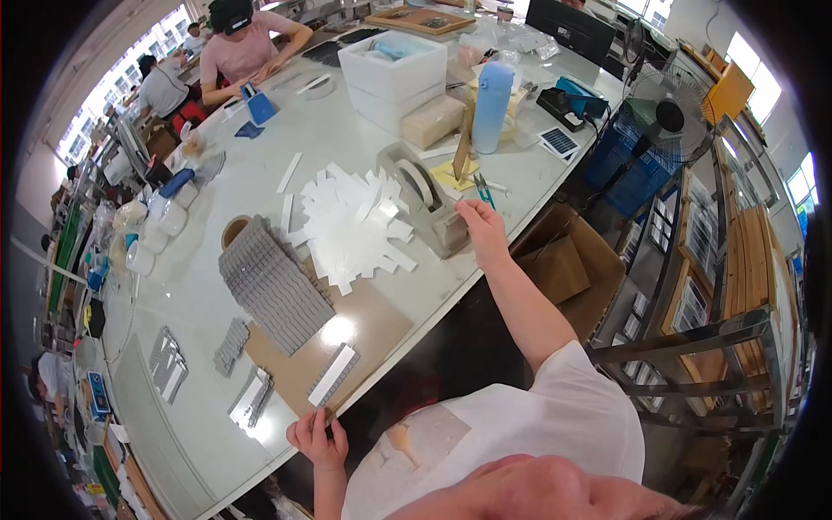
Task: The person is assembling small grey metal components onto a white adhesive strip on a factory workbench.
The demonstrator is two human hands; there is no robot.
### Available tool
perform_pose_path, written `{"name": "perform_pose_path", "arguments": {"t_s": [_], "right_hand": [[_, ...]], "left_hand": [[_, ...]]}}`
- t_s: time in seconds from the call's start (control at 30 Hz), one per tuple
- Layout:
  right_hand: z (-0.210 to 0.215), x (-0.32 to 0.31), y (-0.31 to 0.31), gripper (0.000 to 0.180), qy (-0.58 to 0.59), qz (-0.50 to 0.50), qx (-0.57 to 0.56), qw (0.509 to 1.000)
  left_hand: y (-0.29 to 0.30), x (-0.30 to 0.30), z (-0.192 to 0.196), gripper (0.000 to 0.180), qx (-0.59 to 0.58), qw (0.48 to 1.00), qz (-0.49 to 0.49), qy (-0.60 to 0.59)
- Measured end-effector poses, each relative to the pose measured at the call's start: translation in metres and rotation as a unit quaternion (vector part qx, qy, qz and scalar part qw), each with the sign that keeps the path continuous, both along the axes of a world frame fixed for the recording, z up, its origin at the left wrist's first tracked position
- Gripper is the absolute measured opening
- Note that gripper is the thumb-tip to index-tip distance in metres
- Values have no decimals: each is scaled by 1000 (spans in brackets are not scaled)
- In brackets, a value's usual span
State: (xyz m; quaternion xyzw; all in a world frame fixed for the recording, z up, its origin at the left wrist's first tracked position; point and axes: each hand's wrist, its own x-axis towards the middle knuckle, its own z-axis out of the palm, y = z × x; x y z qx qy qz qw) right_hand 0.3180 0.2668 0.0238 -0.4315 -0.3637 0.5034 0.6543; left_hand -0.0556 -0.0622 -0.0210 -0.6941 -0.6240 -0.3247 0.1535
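My left hand (317, 438) is at the table's near edge, pinching the near end of a long grey strip topped with white paper (334, 374) that lies on a brown cardboard sheet (368, 325). My right hand (482, 230) reaches out to the front end of a grey tape dispenser (426, 206). Its fingers curl at the cutter, and whether they hold tape is hidden. Between the hands lie a fan of white paper strips (351, 227) and a slanted block of stacked grey strips (270, 284).
Small grey stacks (232, 347) (167, 364) (251, 399) sit left of the cardboard. Scissors (482, 187), a blue bottle (492, 106) and white foam boxes (394, 71) stand beyond the dispenser. An open carton (568, 260), a fan (667, 117) and metal racks are on the right. Other people sit at the far end (247, 48).
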Motion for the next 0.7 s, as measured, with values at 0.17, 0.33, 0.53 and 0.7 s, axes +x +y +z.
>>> {"name": "perform_pose_path", "arguments": {"t_s": [0.17, 0.33, 0.53, 0.7], "right_hand": [[5, 19, 36, 28, -91, -51, -120, 987], [-3, 32, 64, 47, -120, 35, -174, 977], [-11, 24, 76, 56, -128, 42, -155, 979], [1, 25, 75, 56, -155, 92, -168, 969]], "left_hand": [[3, -4, -1, 32, -4, 1000, -4, 8], [4, 0, -2, 34, -7, 999, 2, 33], [-6, -7, -24, 33, -27, 999, 9, -19], [-4, -4, -16, 33, -39, 999, 16, 14]]}}
